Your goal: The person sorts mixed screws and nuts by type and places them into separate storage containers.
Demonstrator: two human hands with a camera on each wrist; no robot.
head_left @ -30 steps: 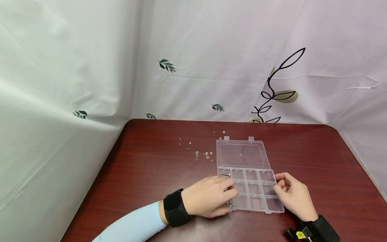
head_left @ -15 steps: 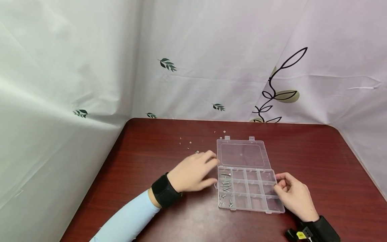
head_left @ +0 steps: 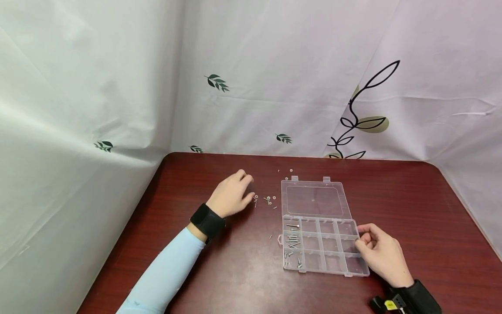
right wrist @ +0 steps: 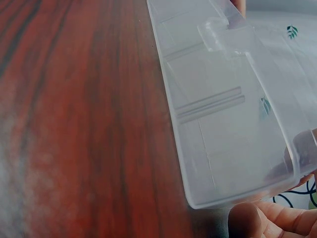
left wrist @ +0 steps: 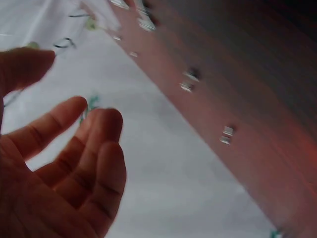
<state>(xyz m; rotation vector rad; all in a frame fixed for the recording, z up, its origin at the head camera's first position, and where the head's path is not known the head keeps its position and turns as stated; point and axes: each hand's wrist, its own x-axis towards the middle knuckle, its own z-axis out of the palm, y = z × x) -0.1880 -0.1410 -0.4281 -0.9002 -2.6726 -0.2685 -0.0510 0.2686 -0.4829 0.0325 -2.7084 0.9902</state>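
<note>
A clear compartment box [head_left: 329, 246] lies on the table with its lid [head_left: 313, 200] folded back. Silver screws [head_left: 292, 240] lie in its left column of compartments. My right hand [head_left: 386, 255] holds the box's right edge with thumb and fingers; in the right wrist view, fingertips [right wrist: 245, 218] show beside the plastic wall. My left hand [head_left: 231, 194] is over the table's back left, near loose screws and nuts [head_left: 268, 199]. Its fingers are loosely bent and spread in the left wrist view, with nothing visible between the thumb and fingers [left wrist: 99, 148].
More tiny nuts [head_left: 291, 170] lie behind the box lid. One small screw [head_left: 270, 237] is left of the box, near a hanging tab [head_left: 280, 240] on its side. A patterned white cloth [head_left: 251, 87] hangs behind the brown table [head_left: 219, 270].
My left hand has moved from over the box's left compartments to the far left of the table, uncovering the screws in them. My right hand has stayed at the box's edge.
</note>
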